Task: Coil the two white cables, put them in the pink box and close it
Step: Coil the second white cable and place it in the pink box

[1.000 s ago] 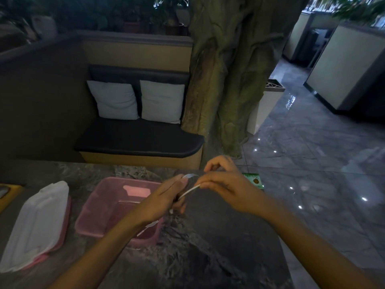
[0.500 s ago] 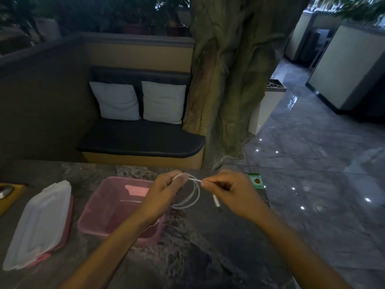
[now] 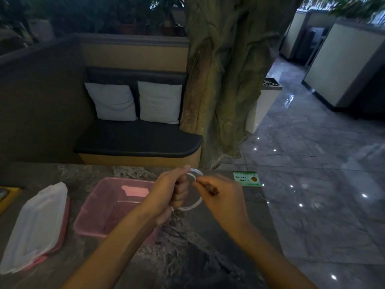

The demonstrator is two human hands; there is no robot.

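A thin white cable (image 3: 195,202) is wound into a small loop just right of the pink box. My left hand (image 3: 173,190) is closed around the loop's left side, fingers curled over several turns. My right hand (image 3: 218,195) pinches the cable's end at the top of the loop, close against the left hand. The pink box (image 3: 108,207) stands open on the dark marble table, under and left of my left wrist. Its white lid with a pink rim (image 3: 35,226) lies flat further left. I see only one cable.
A green card (image 3: 246,178) lies at the table's far right corner. A yellow-edged object (image 3: 6,195) shows at the left border. Beyond the table (image 3: 187,263) are a black bench with two pale cushions, a tree trunk and a glossy tiled floor to the right.
The cable went from a stretched strand to a wide loop, then a tighter coil. My right hand has moved in against my left hand, and the loose plug end no longer hangs free.
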